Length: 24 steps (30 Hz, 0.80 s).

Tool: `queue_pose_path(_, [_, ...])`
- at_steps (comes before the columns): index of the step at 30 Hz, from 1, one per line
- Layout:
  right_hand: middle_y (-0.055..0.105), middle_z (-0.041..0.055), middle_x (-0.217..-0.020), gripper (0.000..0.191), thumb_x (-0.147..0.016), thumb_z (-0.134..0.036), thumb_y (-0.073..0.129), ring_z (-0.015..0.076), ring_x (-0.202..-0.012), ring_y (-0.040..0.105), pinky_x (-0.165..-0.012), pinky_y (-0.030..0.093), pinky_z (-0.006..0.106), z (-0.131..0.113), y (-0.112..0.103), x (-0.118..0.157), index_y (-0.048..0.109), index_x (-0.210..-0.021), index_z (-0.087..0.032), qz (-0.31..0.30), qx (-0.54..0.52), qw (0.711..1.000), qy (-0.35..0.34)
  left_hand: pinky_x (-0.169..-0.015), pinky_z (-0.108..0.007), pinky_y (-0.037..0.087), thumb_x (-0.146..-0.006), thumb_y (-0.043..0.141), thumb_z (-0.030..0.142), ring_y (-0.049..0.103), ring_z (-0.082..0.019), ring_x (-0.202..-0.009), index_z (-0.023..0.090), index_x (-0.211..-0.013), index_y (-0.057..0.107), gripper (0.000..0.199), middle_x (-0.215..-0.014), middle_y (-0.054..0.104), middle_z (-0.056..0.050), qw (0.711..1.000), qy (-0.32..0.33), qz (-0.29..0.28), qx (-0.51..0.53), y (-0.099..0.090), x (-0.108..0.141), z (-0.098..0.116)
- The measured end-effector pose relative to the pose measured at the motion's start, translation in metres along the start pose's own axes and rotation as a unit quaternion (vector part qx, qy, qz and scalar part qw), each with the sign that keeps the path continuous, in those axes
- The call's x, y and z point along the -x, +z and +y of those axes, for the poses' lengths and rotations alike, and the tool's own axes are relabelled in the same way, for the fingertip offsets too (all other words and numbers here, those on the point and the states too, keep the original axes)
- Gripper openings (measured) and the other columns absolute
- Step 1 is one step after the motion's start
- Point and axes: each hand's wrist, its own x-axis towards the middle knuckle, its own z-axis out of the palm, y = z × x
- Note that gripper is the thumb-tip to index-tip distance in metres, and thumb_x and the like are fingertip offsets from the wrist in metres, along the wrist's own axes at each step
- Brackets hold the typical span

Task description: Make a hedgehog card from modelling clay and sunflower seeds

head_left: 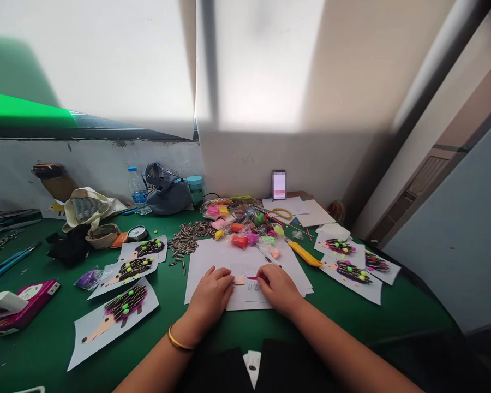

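Observation:
My left hand (211, 292) rests on the white paper sheets (204, 254), its fingers together at the left edge of a small peach clay piece (239, 280). Across from it, my right hand (279, 286) has its fingers pinched at the end of a thin dark pink clay strip (252, 278). Faint drawn lines show on the paper between the hands. Whatever lies under the fingertips is too small to make out. Just beyond the paper are bagged pieces of coloured clay (239, 241) and, to their left, a pile of striped seeds (187, 237).
Finished hedgehog pictures lie left (143, 322) and right (372, 289). A yellow cutter (305, 254) and yellow-handled scissors (281, 213) are right of the clay. Farther back stand a phone (279, 184), blue bag (167, 191) and water bottle (137, 188). A pink box (33, 303) sits far left.

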Motion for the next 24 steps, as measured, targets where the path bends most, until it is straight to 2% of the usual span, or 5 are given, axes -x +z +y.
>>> queue_pose_path(6, [0.063,0.003,-0.087,0.008,-0.089,-0.016,0.053,0.0187,-0.083,0.054,-0.075,0.041,0.031,0.001,0.001,0.0,0.058,-0.084,-0.021,-0.001,0.002,1.0,-0.001,-0.102,-0.047,0.042,-0.084,0.065,0.017,0.064,-0.021,-0.093,0.024,-0.084,0.074,0.011,-0.099,0.067,-0.004,0.997,-0.06,0.005,0.051,0.005,-0.013,-0.004])
queue_pose_path(11, [0.063,0.0027,-0.088,0.008,-0.089,-0.016,0.054,0.019,-0.085,0.054,-0.076,0.04,0.031,0.003,0.003,0.0,0.058,-0.084,-0.021,-0.002,0.001,1.0,0.001,-0.1,-0.043,0.042,-0.083,0.066,0.017,0.064,-0.021,-0.09,0.023,-0.08,0.073,0.01,-0.093,0.067,-0.004,0.997,-0.066,0.006,0.047,0.006,-0.018,-0.002])
queue_pose_path(17, [0.063,0.0025,-0.087,0.008,-0.089,-0.016,0.054,0.019,-0.084,0.054,-0.075,0.04,0.031,0.001,0.001,0.0,0.057,-0.084,-0.021,-0.002,0.004,1.0,0.003,-0.11,-0.055,0.031,-0.085,0.06,0.014,0.065,-0.02,-0.09,0.022,-0.08,0.072,0.016,-0.094,0.069,-0.003,0.997,-0.058,-0.011,0.047,0.004,-0.018,-0.002])
queue_pose_path(20, [0.063,0.0026,-0.088,0.008,-0.089,-0.016,0.053,0.0189,-0.084,0.055,-0.074,0.04,0.031,-0.001,0.0,0.0,0.057,-0.084,-0.021,-0.002,0.003,1.0,0.007,-0.113,-0.057,0.027,-0.087,0.056,0.014,0.066,-0.02,-0.094,0.023,-0.084,0.073,0.02,-0.099,0.07,-0.004,0.997,-0.043,-0.011,0.061,0.001,-0.013,-0.007])
queue_pose_path(24, [0.063,0.0028,-0.088,0.009,-0.089,-0.016,0.053,0.0188,-0.084,0.055,-0.075,0.041,0.031,-0.001,0.0,0.0,0.057,-0.084,-0.021,-0.003,0.004,1.0,0.002,-0.113,-0.056,0.03,-0.088,0.049,0.008,0.066,-0.02,-0.1,0.027,-0.104,0.072,0.033,-0.111,0.069,-0.006,0.999,0.013,-0.025,0.042,-0.002,-0.002,-0.01])
